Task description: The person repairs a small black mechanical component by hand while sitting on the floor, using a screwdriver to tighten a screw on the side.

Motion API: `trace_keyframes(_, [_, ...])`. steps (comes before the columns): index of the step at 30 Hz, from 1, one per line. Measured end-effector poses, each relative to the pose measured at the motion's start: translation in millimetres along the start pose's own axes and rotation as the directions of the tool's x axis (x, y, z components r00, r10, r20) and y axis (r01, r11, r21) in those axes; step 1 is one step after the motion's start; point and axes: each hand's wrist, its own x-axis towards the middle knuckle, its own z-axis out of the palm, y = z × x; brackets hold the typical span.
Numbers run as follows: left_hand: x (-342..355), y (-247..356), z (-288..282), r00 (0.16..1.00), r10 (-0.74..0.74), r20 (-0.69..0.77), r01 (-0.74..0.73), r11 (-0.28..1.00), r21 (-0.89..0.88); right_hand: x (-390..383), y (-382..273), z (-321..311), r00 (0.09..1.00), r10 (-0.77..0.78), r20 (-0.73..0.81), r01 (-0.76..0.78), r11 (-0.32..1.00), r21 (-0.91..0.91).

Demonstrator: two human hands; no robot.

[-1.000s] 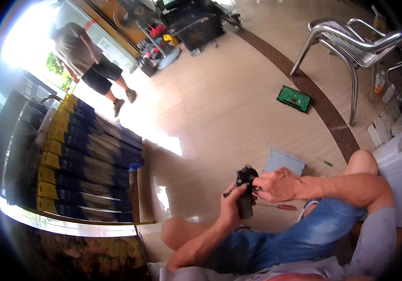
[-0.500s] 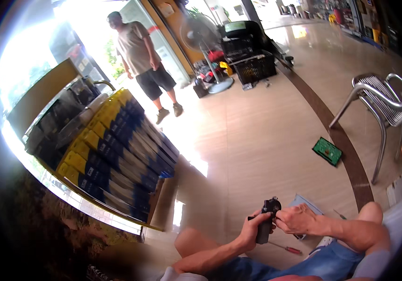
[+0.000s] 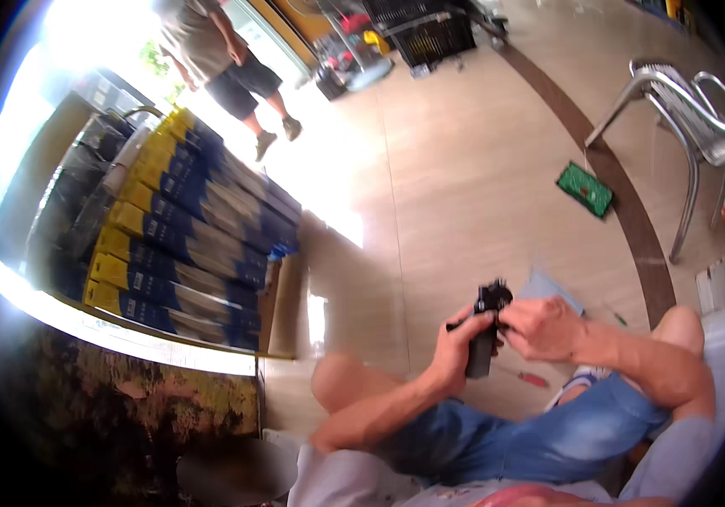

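My left hand (image 3: 454, 353) is wrapped round a black handheld device (image 3: 481, 353) with a blocky lower part and a rounded, knobbly head, held above my lap. Closed in a pinch, my right hand (image 3: 541, 328) is right beside the device's head; what its fingertips grip is hidden. On the floor below the right hand lies a tool with a red handle (image 3: 534, 379), probably a screwdriver, its shaft blurred. A flat pale grey-blue object (image 3: 555, 291) lies behind the right hand, with a thin green-handled tool (image 3: 620, 319) next to it.
A green board-like piece (image 3: 585, 189) lies on the tiled floor ahead, near a metal chair (image 3: 675, 110). A rack of blue-and-yellow packages (image 3: 185, 245) stands at left. Beyond it stands a person (image 3: 227, 80). Black baskets (image 3: 430, 38) and a fan base (image 3: 369, 74) are farther off.
The view has tipped downward, so the far scene sits higher and my lap shows more. Both hands keep their places on and beside the black device.
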Motion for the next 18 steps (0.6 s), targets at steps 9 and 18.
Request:
trace_keyframes(9, [5.8,6.2,-2.4,0.999,0.027,-0.021,-0.028,0.999,-0.031,12.1,-4.2,0.3,0.999,0.024,0.033,-0.021,0.997,-0.068])
trace_keyframes(18, [7.7,4.5,-1.4,1.000,-0.014,0.002,0.014,0.999,-0.033,10.3,-2.4,-4.5,0.993,0.104,0.058,-0.102,0.994,-0.043])
